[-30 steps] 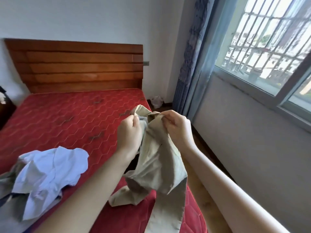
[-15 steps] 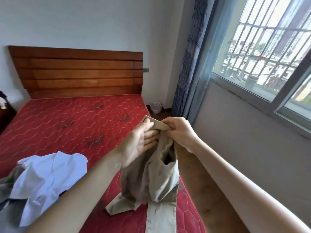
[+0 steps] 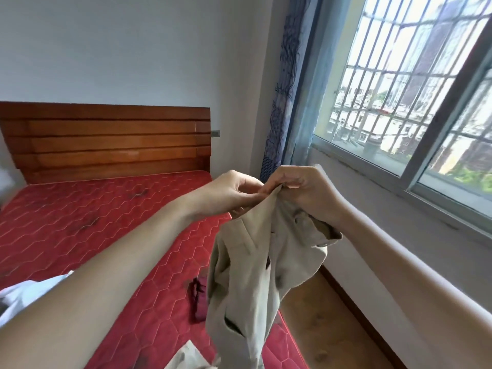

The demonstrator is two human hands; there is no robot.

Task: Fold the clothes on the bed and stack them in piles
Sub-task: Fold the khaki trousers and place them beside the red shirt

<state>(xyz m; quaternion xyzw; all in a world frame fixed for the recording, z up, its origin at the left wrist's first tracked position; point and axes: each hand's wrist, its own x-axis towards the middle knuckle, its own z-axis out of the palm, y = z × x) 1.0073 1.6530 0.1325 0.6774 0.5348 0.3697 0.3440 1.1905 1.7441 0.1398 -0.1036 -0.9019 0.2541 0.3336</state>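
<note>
A beige pair of trousers (image 3: 255, 265) hangs in the air over the right edge of the red mattress (image 3: 80, 230). My right hand (image 3: 300, 193) pinches its waistband at the top. My left hand (image 3: 234, 193) pinches the same edge right beside it, fingertips almost touching the right hand. The trouser legs drop out of view at the bottom. A white and pale blue garment (image 3: 24, 294) lies on the bed at the lower left, mostly hidden behind my left forearm.
A small dark red item (image 3: 198, 302) lies on the mattress near its right edge. The wooden headboard (image 3: 106, 139) stands at the back. Wooden floor (image 3: 327, 323) runs between bed and wall under the window (image 3: 404, 97), with a blue curtain (image 3: 290, 83) in the corner.
Both hands have lifted the trousers higher and to the right, and have come together at the waistband. The view has tilted up, so the pile at the left has slid mostly out of frame.
</note>
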